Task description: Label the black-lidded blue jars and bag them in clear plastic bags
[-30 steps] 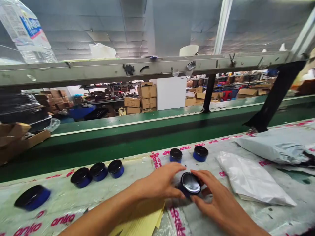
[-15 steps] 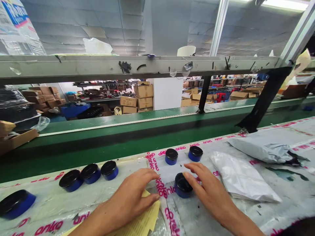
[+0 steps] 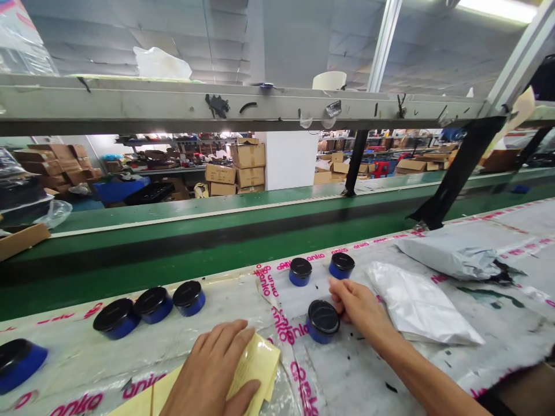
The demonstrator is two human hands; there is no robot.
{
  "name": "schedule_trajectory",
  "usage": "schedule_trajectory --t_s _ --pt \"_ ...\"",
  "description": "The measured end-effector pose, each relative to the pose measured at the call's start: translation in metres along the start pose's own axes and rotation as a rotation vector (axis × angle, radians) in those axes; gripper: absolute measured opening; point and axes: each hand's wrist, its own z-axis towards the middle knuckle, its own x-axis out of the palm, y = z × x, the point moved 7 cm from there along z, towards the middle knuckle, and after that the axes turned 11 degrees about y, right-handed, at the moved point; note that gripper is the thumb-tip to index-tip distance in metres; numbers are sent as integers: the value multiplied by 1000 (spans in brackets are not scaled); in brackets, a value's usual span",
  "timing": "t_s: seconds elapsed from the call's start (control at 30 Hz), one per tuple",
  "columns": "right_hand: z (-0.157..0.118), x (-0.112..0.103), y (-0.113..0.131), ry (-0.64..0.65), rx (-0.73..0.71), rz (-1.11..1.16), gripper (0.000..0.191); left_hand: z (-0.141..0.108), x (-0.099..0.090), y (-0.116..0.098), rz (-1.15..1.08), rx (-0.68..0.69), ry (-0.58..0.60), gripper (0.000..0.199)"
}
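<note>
Cylinders point(image 3: 188, 298), short and round with blue sides and glossy black tops, number seven on the worktable point(image 3: 240, 292), which is covered in pale plastic film with pink lettering. One sits at the left edge, partly cut off; three stand in a close row to its right; two stand on the far side, right of centre; one is nearer, beside the person's right hand point(image 3: 355, 307). That hand's fingers are curled in, just right of this last cylinder; whether they touch or pinch anything I cannot tell. The left hand point(image 3: 212, 370) lies palm down over yellow printed paper sheets point(image 3: 265, 363) on the near side, thumb apart from the fingers; the sheets cannot be counted.

Two plastic bags lie on the right: one flat white bag point(image 3: 422, 303), its contents hidden, and beyond it one crumpled pale grey bag point(image 3: 446, 257) with something black at its right end. One open brown cardboard carton point(image 3: 21, 240) stands at the left edge, its inside mostly out of view. Several brown cardboard boxes point(image 3: 249, 156) are stacked beyond the green conveyor point(image 3: 208, 249).
</note>
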Motion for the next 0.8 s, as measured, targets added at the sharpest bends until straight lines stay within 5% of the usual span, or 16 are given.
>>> schedule_trajectory --t_s 0.17,0.27,0.53,0.8 --pt "-28 -31 18 -262 -147 -55 45 -5 -1 4 12 -44 -40 61" --pt "-56 -29 36 -360 -245 -203 37 -7 0 3 2 -115 13 60" --pt "-101 73 78 12 -841 -495 23 -2 -6 -4 -169 -181 -8 66" --pt "-72 123 76 230 -508 -532 21 1 -8 -2 -334 -170 -13 55"
